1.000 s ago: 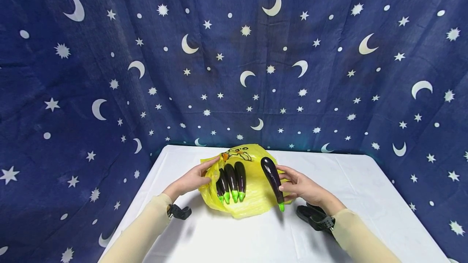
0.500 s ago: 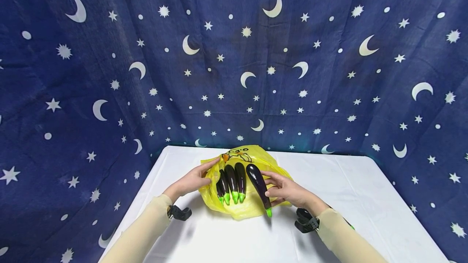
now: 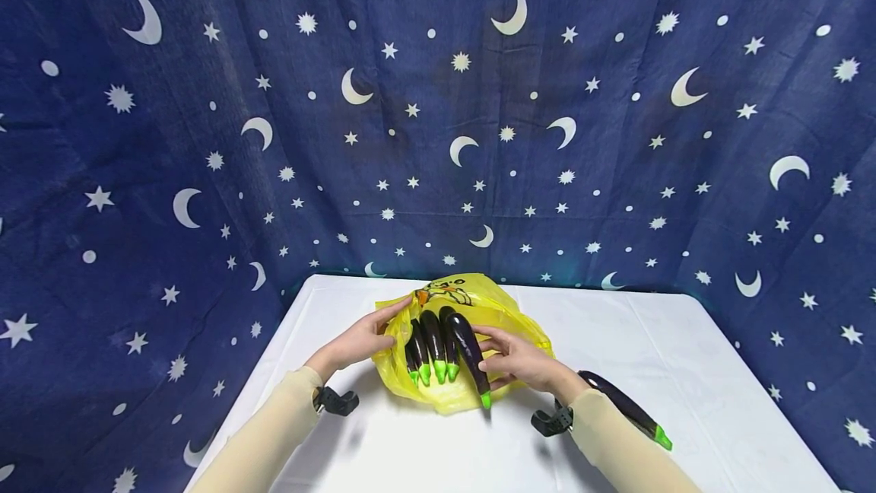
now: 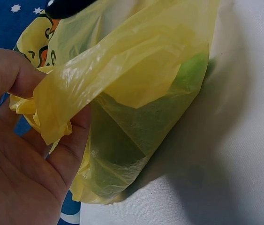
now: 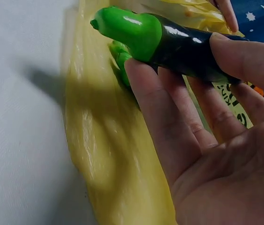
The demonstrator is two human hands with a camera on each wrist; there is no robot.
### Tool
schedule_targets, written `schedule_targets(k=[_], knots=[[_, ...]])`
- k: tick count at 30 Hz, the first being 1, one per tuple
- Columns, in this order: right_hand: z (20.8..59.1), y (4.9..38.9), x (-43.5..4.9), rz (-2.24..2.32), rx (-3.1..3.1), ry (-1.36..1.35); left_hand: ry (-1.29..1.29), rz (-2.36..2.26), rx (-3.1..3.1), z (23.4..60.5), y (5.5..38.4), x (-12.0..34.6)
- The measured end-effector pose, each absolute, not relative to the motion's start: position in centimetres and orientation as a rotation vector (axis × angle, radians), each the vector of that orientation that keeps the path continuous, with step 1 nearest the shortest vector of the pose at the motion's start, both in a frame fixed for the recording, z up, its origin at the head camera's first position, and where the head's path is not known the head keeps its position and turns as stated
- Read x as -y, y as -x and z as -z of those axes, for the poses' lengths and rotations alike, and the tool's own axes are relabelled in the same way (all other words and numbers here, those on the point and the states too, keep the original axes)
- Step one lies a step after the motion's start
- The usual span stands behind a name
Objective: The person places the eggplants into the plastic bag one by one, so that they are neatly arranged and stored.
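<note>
A yellow plastic bag lies with its mouth toward me, several dark purple eggplants with green stems side by side inside it. My left hand pinches the left edge of the bag between thumb and fingers; in the left wrist view the crumpled plastic is bunched in that hand. Over the bag's mouth, my right hand holds another eggplant just right of the others, its green stem pointing toward me. Thumb and fingertips pinch its body, and it partly covers the nearest eggplant in the bag.
One more eggplant lies on the white tabletop, partly hidden behind my right forearm. A dark blue cloth with moons and stars hangs behind the table and along its sides.
My right hand has carried its eggplant leftward over the bag, up to the ones inside. The loose eggplant behind that forearm has come into view. My left hand stays on the bag's edge.
</note>
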State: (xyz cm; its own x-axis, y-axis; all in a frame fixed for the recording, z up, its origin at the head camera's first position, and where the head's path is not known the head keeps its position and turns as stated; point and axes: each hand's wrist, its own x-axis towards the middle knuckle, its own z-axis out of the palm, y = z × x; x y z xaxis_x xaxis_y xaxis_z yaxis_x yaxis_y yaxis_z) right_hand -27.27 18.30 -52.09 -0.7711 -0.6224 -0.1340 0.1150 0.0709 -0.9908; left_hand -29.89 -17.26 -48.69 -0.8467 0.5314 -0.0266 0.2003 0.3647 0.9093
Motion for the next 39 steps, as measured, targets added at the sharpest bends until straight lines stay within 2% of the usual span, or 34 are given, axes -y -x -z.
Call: schedule_targets(k=[10,39], knots=[[52.9,28.2,-16.9,1.764,-1.859,0.464,-0.657,-1.488,-2.303,48.7,30.0,17.4],[53.7,30.1,-13.8,1.866,-2.167,0.007,-0.664,-1.472,-2.309,48.4,30.0,17.4]])
